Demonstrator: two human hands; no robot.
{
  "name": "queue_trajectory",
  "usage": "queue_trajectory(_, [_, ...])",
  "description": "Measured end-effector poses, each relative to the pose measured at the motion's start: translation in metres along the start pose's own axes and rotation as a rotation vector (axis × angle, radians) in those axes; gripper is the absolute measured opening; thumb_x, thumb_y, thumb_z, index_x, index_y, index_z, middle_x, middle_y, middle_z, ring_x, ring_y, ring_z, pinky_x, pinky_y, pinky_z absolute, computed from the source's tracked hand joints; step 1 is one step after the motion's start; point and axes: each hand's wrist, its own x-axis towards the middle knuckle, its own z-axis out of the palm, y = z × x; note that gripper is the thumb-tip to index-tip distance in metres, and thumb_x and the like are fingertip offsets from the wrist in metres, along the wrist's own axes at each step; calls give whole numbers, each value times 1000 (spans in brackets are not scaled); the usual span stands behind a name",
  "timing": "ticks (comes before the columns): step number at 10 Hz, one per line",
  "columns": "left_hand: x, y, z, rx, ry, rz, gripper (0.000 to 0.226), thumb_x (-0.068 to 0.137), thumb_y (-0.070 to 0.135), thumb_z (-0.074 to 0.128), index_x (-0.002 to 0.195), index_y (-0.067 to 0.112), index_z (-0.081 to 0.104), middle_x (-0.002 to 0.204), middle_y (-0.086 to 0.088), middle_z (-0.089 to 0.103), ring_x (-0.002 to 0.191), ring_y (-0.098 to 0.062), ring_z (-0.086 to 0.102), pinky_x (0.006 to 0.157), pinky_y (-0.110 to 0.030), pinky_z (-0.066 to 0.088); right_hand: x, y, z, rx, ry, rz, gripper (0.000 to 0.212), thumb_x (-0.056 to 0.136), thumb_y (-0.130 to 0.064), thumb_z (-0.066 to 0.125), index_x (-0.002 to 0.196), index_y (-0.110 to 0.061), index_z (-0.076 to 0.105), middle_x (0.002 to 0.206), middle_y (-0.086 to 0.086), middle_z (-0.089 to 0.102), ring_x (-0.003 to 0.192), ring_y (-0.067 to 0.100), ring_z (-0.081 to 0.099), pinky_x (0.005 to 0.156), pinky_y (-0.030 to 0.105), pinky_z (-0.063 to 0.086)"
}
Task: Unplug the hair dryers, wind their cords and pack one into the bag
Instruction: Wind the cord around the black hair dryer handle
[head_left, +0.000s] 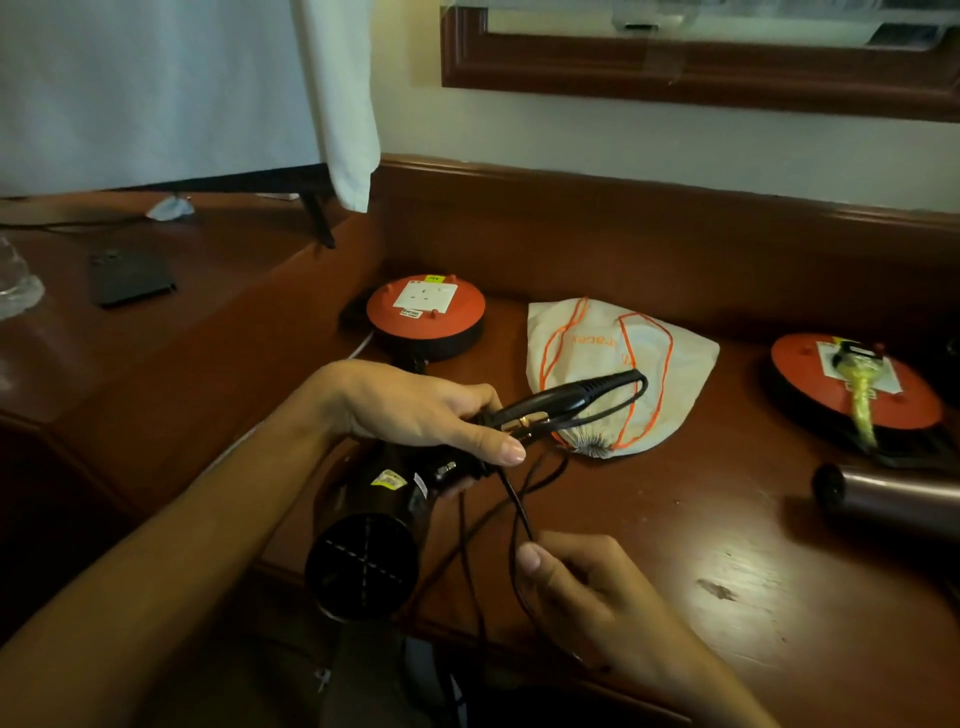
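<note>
Above the bench's (727, 545) front edge, the left hand (415, 410) grips a black hair dryer (363, 551) and plug; the right hand (582, 582) pinches its limp, springy cord (519, 514), likely best gathered in loops. The soft bag (613, 374) lies behind.

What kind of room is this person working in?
Probably a hotel room or bedroom: a dark wooden desk with a raised ledge, a wood-framed mirror on the wall, and a hair dryer in hand.
</note>
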Motion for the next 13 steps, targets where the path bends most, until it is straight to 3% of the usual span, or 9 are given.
queue_trajectory(2, [-6,-12,-31,-123,-90,-16,36,96,31,68,120,10,50,84,-5,67,79,-22,66,73,-31,56,-20,14,-33,948,46,-81,18,96,-17,62,84,-3,61,64,6,46,66,25,52,70,30,53])
queue_trajectory(3, [-8,-17,-29,-219,-128,115,53,92,36,75,125,5,47,86,-9,64,81,-27,64,78,-41,52,-23,1,-56,1300,-194,-135,36,112,-31,30,105,-2,51,59,-1,27,40,13,29,44,28,35])
queue_trajectory(5, [-20,5,-27,-122,-244,245,38,89,30,76,112,11,52,82,-7,64,76,-29,63,75,-44,50,-5,8,-84,140,-56,152,52,87,-56,67,72,-6,61,59,8,23,50,16,20,47,29,16])
queue_trajectory(7, [7,13,29,281,-248,-116,45,90,32,79,120,22,47,82,4,64,63,-5,59,57,-18,49,39,-21,-99,-231,19,107,49,89,-45,73,80,2,63,62,14,49,51,23,44,47,37,36])
queue_trajectory(9, [48,-18,57,659,-153,-286,87,91,56,68,150,4,31,105,-2,64,87,-20,62,70,-27,47,51,-91,-86,-444,-7,-49,25,93,-27,72,82,-4,75,65,10,65,56,28,56,51,40,43])
queue_trajectory(10, [53,-33,44,459,-128,-132,79,89,60,70,147,24,30,141,-4,55,120,-19,59,99,-32,50,37,-116,-69,-523,-145,-91,20,96,-25,69,84,-11,77,67,10,66,62,28,59,56,44,46])
queue_trajectory(11, [53,-39,29,330,-69,-64,65,89,62,69,134,25,41,129,-4,63,114,-15,62,101,-36,52,19,-110,-57,-527,-200,-63,23,102,-22,61,86,-11,74,59,-7,56,52,8,47,49,25,36])
queue_trajectory(12, [50,-46,11,17,-21,-39,28,97,31,70,111,19,48,91,-2,65,78,-9,63,71,-27,52,4,-81,-43,-467,-150,-92,19,104,-25,56,100,-19,73,74,3,60,64,19,50,60,39,41])
queue_trajectory(13, [48,-51,2,-183,-116,-69,28,96,13,70,113,16,47,86,-6,66,77,-22,65,68,-33,56,-3,-48,-29,-373,-25,-76,19,105,-27,54,110,-31,72,73,-1,59,63,16,46,60,34,35])
